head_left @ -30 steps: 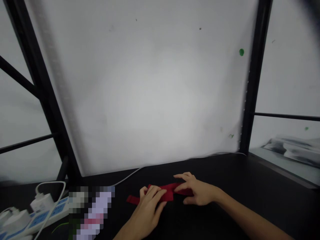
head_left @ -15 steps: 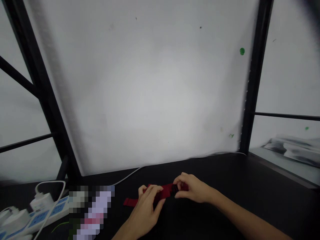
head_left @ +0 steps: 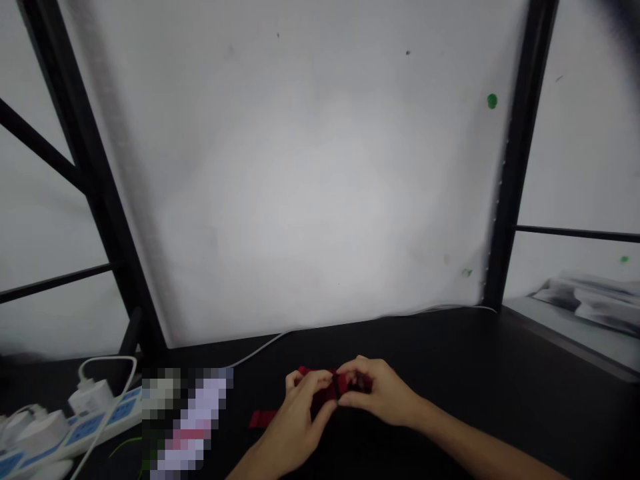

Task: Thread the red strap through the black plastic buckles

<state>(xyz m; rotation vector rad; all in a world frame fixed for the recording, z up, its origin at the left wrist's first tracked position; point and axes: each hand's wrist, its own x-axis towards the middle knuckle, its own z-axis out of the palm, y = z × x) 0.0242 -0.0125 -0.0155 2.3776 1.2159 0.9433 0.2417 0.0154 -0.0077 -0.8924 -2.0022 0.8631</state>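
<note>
Moved: my right hand (head_left: 381, 398) closed in toward my left hand (head_left: 300, 413), bunching the red strap (head_left: 320, 393)
Fingers: both pinch it
Axis: left-right along surface (head_left: 500, 373)

A white backdrop panel (head_left: 310, 187) stood upright behind the dark tabletop (head_left: 500, 387), brightest near its middle and framed by black metal posts (head_left: 520, 153). A white cable (head_left: 260, 347) ran along the panel's foot towards a blue-and-white power strip (head_left: 75, 433) at the left. Crumpled pale sheeting (head_left: 585, 300) lay beyond the right post.
</note>
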